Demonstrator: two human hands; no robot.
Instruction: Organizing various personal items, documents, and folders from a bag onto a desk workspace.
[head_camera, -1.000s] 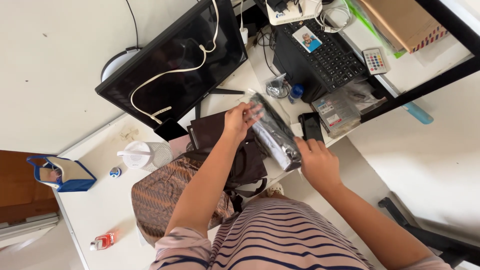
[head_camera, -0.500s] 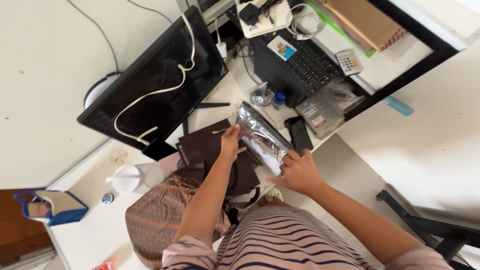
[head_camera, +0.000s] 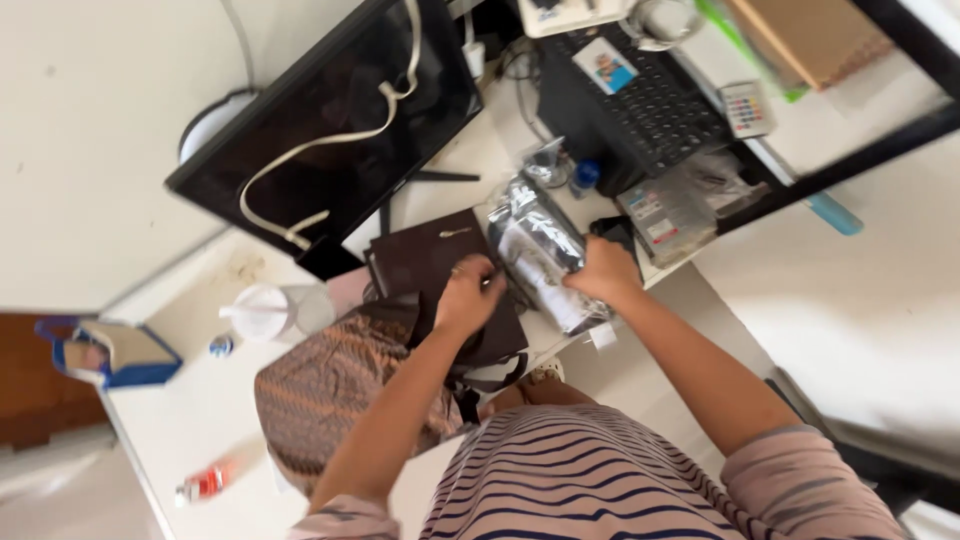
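The right hand (head_camera: 603, 272) grips the shiny packet (head_camera: 538, 250) from its side, while the left hand (head_camera: 466, 296) holds the dark bag (head_camera: 440, 262) to steady it.

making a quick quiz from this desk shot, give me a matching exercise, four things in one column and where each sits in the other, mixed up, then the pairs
Things:
1. clear plastic package
2. white cable
3. small remote with coloured buttons
4. patterned brown bag

Places:
A. draped across the dark monitor screen
B. on the desk under the left forearm
C. between the left hand and right hand
D. right of the black keyboard

Pairs: 1-C, 2-A, 3-D, 4-B
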